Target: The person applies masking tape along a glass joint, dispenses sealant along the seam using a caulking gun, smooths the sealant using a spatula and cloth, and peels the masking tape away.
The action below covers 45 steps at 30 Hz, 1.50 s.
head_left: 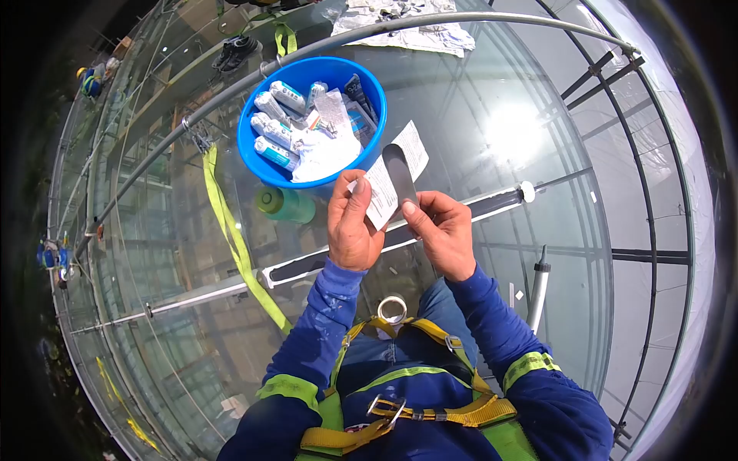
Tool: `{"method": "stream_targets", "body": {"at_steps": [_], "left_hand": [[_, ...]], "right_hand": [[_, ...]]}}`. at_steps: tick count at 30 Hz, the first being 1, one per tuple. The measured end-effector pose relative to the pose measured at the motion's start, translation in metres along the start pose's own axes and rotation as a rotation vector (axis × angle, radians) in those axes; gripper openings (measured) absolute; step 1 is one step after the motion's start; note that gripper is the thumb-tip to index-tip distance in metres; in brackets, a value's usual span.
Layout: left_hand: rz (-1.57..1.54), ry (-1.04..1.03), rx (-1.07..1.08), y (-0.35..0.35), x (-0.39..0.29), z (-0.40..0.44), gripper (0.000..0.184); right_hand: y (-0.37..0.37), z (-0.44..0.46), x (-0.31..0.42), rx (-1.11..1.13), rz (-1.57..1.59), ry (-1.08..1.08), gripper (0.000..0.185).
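A sheet of printed paper (382,196) is pinched in my left hand (354,227), which is closed with the thumb on top. My right hand (443,234) is also closed, gripping a flat dark spatula-like strip (397,170) with a rounded upper end. The strip lies against the paper, part of which shows on either side of it. Just beyond my hands stands a blue tub (311,183) holding several white foil sausage packs (270,138) and crumpled white paper (327,150). Below my hands, a dark joint (327,261) edged with white tape crosses the glass.
A green bottle (288,206) stands beside the tub. A caulking gun (540,288) lies to the right, and a roll of tape (392,309) sits near my waist. A yellow-green strap (231,230) runs from a metal rail (231,88). White sheets (407,27) lie at the back.
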<state>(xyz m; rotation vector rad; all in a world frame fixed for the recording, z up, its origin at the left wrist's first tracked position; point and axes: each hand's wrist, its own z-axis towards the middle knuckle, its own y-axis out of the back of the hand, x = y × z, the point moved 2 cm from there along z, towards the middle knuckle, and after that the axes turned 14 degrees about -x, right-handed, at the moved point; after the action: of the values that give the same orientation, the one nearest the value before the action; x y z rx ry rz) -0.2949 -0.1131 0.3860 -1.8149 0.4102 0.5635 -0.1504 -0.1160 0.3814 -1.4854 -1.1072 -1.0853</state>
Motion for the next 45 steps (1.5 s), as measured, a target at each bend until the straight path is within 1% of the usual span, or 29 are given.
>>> {"method": "stream_targets", "body": {"at_steps": [2,3,5,6,7,8,10,11,12,14,16,17,19,21,24,25,28,29,31,32,33,34,36,38,39,40,42,43,45], "left_hand": [[-0.332,0.185,0.155,0.009,0.001,-0.046,0.025],[-0.462,0.226,0.065,0.019,0.001,-0.067,0.036],[-0.170,0.030,0.125,0.042,0.004,-0.110,0.041],[-0.026,-0.032,0.160,0.052,0.010,-0.135,0.044],[0.032,0.015,0.126,0.056,0.010,-0.161,0.056],[0.145,-0.036,0.071,0.065,0.012,-0.185,0.044],[0.363,-0.076,0.115,0.101,0.025,-0.221,0.026],[0.375,-0.052,0.069,0.108,0.030,-0.242,0.018],[0.390,-0.044,0.016,0.115,0.032,-0.259,0.010],[0.398,0.063,-0.022,0.131,0.036,-0.285,0.011],[0.392,0.139,-0.074,0.144,0.043,-0.308,0.011],[0.444,0.119,-0.050,0.157,0.047,-0.315,0.012],[0.511,0.152,-0.025,0.172,0.056,-0.329,0.017],[0.540,0.191,-0.029,0.177,0.059,-0.338,0.020],[0.578,0.215,0.034,0.167,0.060,-0.341,0.020],[0.588,0.185,0.053,0.170,0.065,-0.341,0.019],[0.626,0.190,0.048,0.175,0.070,-0.343,0.019],[0.565,0.143,-0.001,0.175,0.073,-0.344,0.018],[0.567,0.099,-0.037,0.180,0.072,-0.338,0.018],[0.568,0.078,-0.056,0.181,0.070,-0.336,0.018],[0.520,0.030,-0.132,0.180,0.063,-0.330,0.018],[0.590,-0.007,-0.233,0.195,0.048,-0.310,0.019],[0.897,-0.067,-0.106,0.210,0.028,-0.296,0.019],[0.973,0.135,0.127,0.181,0.028,-0.315,0.020],[0.954,0.179,0.189,0.166,0.031,-0.324,0.019],[0.914,0.202,0.248,0.155,0.031,-0.333,0.021],[0.612,0.344,0.269,0.133,0.022,-0.352,0.024],[0.540,0.366,0.253,0.130,0.014,-0.358,0.024],[0.457,0.375,0.235,0.131,0.005,-0.362,0.024]], "right_hand": [[0.000,-0.043,-0.002,0.024,0.007,-0.003,0.023],[0.002,-0.065,-0.006,0.025,0.005,0.012,0.023],[0.007,-0.111,-0.012,0.060,-0.011,0.065,0.022],[0.011,-0.137,-0.016,0.040,-0.025,0.067,0.019],[0.015,-0.162,-0.023,0.061,-0.067,0.071,0.019],[0.020,-0.189,-0.032,0.083,-0.109,0.072,0.018],[0.029,-0.235,-0.054,0.062,-0.122,0.177,0.018],[0.037,-0.260,-0.055,0.053,-0.206,0.227,0.019],[0.046,-0.275,-0.069,0.077,-0.205,0.194,0.016],[0.061,-0.299,-0.066,0.136,-0.435,0.193,0.015],[0.079,-0.329,-0.072,0.122,-0.423,0.159,0.016],[0.087,-0.342,-0.075,0.115,-0.416,0.143,0.017],[0.100,-0.363,-0.076,0.138,-0.453,0.126,0.018],[0.110,-0.376,-0.070,0.141,-0.510,0.076,0.018],[0.124,-0.386,-0.074,0.080,-0.483,0.005,0.021],[0.128,-0.389,-0.075,0.071,-0.473,0.004,0.021],[0.133,-0.395,-0.074,0.038,-0.493,-0.024,0.022],[0.133,-0.396,-0.076,0.038,-0.503,-0.012,0.022],[0.133,-0.396,-0.076,0.041,-0.524,0.036,0.021],[0.133,-0.398,-0.071,0.022,-0.483,0.020,0.020],[0.134,-0.398,-0.064,0.001,-0.441,0.013,0.019],[0.136,-0.398,-0.059,-0.020,-0.400,0.004,0.018],[0.140,-0.395,-0.057,-0.040,-0.273,-0.006,0.019],[0.132,-0.389,-0.063,-0.013,-0.170,-0.014,0.020],[0.122,-0.389,-0.060,0.009,-0.145,-0.054,0.022],[0.115,-0.387,-0.063,0.000,-0.130,-0.015,0.023],[0.104,-0.384,-0.070,-0.016,-0.098,0.063,0.024],[0.104,-0.382,-0.066,0.038,-0.158,0.046,0.027],[0.096,-0.380,-0.068,0.030,-0.102,0.033,0.026]]}}
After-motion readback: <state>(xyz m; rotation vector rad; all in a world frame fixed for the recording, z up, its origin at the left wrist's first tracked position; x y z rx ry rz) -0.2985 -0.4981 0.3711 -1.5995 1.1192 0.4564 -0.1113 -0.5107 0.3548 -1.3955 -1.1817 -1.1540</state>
